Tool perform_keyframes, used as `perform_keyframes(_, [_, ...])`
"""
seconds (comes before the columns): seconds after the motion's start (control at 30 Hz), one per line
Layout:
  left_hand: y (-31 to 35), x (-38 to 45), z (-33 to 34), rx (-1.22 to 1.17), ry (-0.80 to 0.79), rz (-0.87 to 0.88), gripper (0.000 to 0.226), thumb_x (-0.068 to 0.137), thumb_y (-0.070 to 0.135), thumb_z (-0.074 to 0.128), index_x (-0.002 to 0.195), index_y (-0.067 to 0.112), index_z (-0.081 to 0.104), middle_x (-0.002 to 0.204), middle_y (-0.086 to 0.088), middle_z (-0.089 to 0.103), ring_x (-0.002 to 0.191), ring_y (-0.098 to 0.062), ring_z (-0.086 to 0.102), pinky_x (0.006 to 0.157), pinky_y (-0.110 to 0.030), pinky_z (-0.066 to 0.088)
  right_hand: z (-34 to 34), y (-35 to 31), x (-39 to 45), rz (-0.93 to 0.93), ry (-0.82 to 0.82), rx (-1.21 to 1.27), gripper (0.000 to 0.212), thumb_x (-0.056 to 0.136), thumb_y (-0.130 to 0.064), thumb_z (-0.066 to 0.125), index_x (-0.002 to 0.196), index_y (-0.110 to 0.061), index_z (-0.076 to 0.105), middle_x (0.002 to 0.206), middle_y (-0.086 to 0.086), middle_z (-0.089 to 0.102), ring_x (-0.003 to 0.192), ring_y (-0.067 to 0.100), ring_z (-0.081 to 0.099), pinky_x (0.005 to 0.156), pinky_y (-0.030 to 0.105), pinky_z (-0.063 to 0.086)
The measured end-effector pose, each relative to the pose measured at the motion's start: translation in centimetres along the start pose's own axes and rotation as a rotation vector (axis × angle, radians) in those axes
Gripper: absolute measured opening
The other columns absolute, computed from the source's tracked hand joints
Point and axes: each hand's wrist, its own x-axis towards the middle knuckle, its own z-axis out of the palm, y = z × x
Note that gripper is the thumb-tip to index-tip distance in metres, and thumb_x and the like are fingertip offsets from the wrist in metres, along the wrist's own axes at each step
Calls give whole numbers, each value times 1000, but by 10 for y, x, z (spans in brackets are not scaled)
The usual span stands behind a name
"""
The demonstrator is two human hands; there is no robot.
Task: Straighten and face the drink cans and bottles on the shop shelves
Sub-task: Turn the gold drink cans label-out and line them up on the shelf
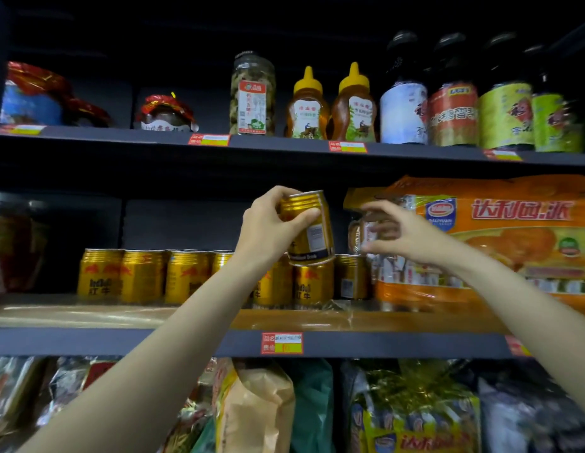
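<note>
The can (309,228) is held tilted just above the row (193,276) of gold cans on the middle shelf (121,341), its base touching or nearly touching a can top below. The left hand (271,223) grips it near the top, fingers (296,219) curled round it, with its label side turned toward 3 o'clock. The right hand (402,232), blurred, hovers at 3 o'clock of the can, fingers spread and holding nothing, just before the orange pack (500,243). The likely risk: set down tilted, the can may slip off the rounded tops below and knock neighbours out of line.
</note>
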Motion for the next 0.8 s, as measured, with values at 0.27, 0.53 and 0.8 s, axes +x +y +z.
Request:
perform_keyframes(0.27, [7, -7, 65, 80, -183, -8, 34, 84, 35, 66, 112, 19, 57, 95, 8, 58, 87, -6, 56, 65, -11, 43, 2, 2, -26, 41, -65, 220, 67, 76, -5, 75, 129, -31, 43, 135, -2, 44, 105, 25, 64, 87, 34, 55])
perform_keyframes(0.53, [2, -8, 76, 259, -271, -37, 35, 87, 36, 62, 114, 16, 54, 98, -1, 62, 90, -14, 59, 73, -22, 47, 12, 10, -23, 143, -46, 148, 56, 78, -14, 75, 122, -30, 45, 115, -3, 51, 107, 21, 60, 87, 30, 52])
perform_keyframes(0.8, [-4, -14, 85, 664, -428, 148, 40, 92, 33, 53, 126, 12, 53, 125, -6, 57, 124, -21, 45, 102, -27, 33, 31, 24, -25, 187, -85, -165, 63, 76, -30, 77, 131, -26, 47, 132, -2, 52, 116, 17, 49, 93, 29, 43])
